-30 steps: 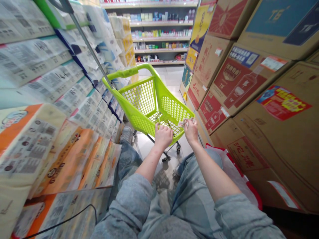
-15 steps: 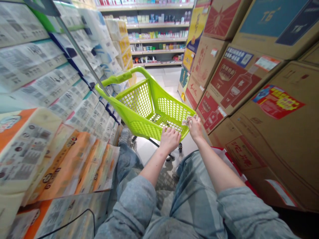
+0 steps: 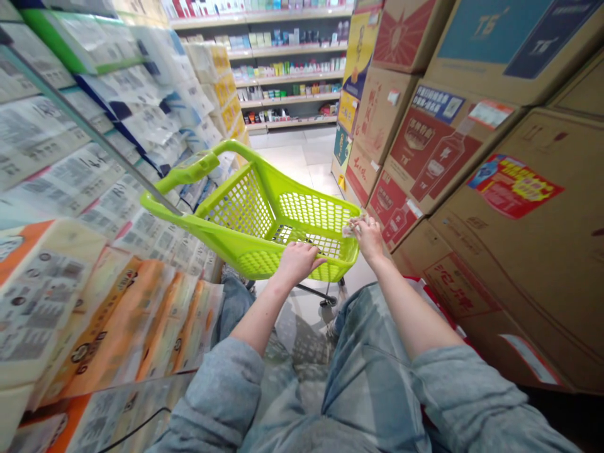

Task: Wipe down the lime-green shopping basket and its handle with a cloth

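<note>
A lime-green plastic shopping cart (image 3: 221, 236) with lattice walls stands in front of me, turned at an angle. My left hand (image 3: 298, 261) is closed over the rim of its near side, fingers curled inward over the edge. At the near right corner, my right hand (image 3: 369, 239) pinches a crumpled, pale patterned cloth (image 3: 353, 226) against the rim. Part of the cloth is hidden by the fingers. A grey metal pole (image 3: 94, 135) slants up from the cart's handle end to the upper left.
Stacked cardboard cartons (image 3: 491, 239) wall the right side. Packs of wrapped tissue paper (image 3: 117, 302) are piled along the left. Beyond the cart, shelves (image 3: 292, 75) hold many small bottles and boxes. A black cable (image 3: 136, 428) hangs at lower left.
The cart has swung, its handle end shifting left and slightly nearer. My left hand has moved left with the rim. My right hand stays near the corner with the cloth.
</note>
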`<state>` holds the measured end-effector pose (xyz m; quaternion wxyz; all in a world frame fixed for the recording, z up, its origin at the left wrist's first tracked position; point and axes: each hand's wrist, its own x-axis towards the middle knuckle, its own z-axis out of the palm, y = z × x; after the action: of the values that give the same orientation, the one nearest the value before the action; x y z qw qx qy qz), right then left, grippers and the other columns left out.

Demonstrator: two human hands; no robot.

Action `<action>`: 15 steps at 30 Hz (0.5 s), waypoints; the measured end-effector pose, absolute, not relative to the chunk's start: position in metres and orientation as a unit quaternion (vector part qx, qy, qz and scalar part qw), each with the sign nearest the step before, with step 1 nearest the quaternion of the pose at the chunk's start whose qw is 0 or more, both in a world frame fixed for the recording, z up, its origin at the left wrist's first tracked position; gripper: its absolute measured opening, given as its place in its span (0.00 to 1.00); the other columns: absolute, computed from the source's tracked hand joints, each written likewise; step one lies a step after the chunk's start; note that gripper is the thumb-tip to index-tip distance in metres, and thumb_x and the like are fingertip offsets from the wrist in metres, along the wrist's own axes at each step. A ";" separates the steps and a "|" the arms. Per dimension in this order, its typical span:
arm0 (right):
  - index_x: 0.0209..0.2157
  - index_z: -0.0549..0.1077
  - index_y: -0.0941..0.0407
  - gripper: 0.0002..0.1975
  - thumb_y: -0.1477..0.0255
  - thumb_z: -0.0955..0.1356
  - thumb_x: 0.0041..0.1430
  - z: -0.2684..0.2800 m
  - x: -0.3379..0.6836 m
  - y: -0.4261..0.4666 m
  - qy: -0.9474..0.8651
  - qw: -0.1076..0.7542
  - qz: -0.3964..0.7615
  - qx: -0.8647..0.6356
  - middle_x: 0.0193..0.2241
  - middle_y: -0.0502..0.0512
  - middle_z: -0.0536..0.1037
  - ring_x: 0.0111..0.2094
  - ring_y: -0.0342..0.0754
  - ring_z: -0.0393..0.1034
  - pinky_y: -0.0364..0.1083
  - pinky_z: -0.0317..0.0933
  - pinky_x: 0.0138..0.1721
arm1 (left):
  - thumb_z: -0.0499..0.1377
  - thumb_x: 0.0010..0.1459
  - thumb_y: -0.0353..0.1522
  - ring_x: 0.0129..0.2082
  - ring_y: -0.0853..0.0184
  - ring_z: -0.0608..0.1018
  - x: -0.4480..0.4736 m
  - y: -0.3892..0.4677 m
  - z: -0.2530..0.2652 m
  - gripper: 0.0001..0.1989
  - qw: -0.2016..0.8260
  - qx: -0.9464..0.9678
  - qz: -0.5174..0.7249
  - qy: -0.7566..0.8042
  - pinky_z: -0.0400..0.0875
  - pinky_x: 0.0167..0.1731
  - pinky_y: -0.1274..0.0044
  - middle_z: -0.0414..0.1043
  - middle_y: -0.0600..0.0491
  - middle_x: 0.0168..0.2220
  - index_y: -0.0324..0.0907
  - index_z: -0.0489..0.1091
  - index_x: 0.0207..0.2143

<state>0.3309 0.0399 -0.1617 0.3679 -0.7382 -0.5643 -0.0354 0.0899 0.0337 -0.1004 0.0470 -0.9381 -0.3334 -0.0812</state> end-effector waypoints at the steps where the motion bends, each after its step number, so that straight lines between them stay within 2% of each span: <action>1: 0.36 0.75 0.56 0.09 0.73 0.65 0.55 -0.160 0.329 0.039 -0.566 0.362 -0.044 -0.739 0.43 0.62 0.70 0.44 0.55 0.62 0.54 0.58 0.46 | 0.48 0.61 0.46 0.37 0.61 0.74 0.085 0.036 -0.099 0.20 0.049 -0.935 -0.072 -0.343 0.59 0.37 0.71 0.74 0.47 0.33 0.41 0.70 0.34; 9: 0.37 0.75 0.56 0.11 0.71 0.61 0.60 -0.162 0.294 0.002 -0.529 0.435 -0.036 -0.727 0.41 0.61 0.69 0.43 0.53 0.62 0.53 0.58 0.48 | 0.50 0.60 0.46 0.35 0.60 0.75 0.081 0.035 -0.101 0.20 0.049 -0.929 -0.073 -0.358 0.59 0.34 0.71 0.74 0.46 0.31 0.40 0.70 0.32; 15: 0.39 0.75 0.55 0.12 0.69 0.61 0.62 -0.154 0.272 -0.034 -0.585 0.396 -0.055 -0.706 0.42 0.61 0.69 0.45 0.54 0.60 0.53 0.59 0.48 | 0.49 0.61 0.46 0.36 0.59 0.75 0.082 0.033 -0.100 0.20 0.047 -0.927 -0.083 -0.362 0.60 0.35 0.71 0.74 0.45 0.32 0.40 0.70 0.33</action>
<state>0.2716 -0.0342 -0.1544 0.3964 -0.7057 -0.5846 -0.0547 0.0821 0.0326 -0.1000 0.0466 -0.9273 -0.3619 -0.0832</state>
